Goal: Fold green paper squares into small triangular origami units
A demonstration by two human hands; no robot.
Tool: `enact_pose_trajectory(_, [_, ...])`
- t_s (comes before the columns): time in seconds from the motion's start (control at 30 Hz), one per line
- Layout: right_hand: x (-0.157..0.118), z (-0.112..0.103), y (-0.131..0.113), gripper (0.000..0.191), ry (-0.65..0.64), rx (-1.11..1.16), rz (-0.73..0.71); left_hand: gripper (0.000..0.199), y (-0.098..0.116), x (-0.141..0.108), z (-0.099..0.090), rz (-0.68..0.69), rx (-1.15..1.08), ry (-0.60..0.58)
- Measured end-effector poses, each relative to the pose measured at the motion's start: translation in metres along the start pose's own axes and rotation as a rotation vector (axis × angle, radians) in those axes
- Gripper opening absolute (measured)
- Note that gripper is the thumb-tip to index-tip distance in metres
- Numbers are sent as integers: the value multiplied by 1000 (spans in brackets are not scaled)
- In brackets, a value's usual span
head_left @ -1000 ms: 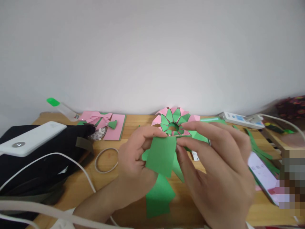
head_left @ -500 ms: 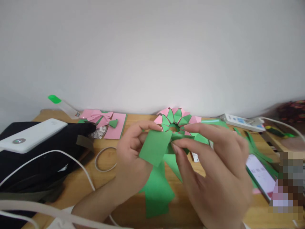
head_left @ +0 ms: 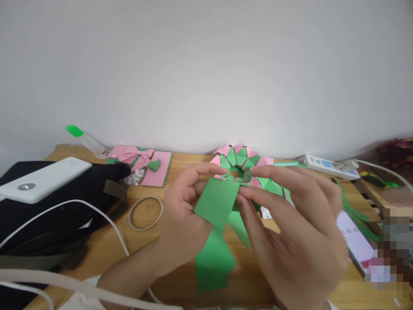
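On the left, the left hand (head_left: 187, 215) grips a flat green paper square (head_left: 217, 200) between curled fingers, above loose green paper (head_left: 213, 262); the pinkish-green folded-paper ring (head_left: 230, 156) lies beyond. At right, the right hand's (head_left: 303, 241) thumb and finger pinch its edge closed, apparently shaping it; moving on calls for a steady left hold.

left sleeve (head_left: 77, 294): white | right sleeve (head_left: 329, 305): white edge visible | left hand (head_left: 189, 215): bare | right hand (head_left: 300, 232): bare
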State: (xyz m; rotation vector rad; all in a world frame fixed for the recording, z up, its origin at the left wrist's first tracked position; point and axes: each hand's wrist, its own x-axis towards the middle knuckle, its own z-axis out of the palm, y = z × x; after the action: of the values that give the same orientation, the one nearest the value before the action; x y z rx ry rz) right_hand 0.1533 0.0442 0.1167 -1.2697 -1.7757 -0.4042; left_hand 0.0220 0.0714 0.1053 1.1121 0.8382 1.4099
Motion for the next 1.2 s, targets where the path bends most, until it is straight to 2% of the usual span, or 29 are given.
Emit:
enact_pose_trajectory(0.27, [-3,6,-1,10,19,-50,-36,24,-7,-6,-4,52,-7,-44])
enact_pose_trajectory(0.4, [-4,10,2,7,-13,-83,-72,25,-8,-5,-4,71,18,-22])
enact_pose_trajectory(0.6, [-4,12,1,4,-31,-84,-37,21,-1,-1,0,48,99,44])
enact_pose_trajectory(0.97, [-4,7,1,7,-97,4,-93,27,2,2,-1,89,104,89])
enact_pose_trajectory(1.2, [-4,0,-3,8,-45,15,-28,20,2,1,0,38,59,89])
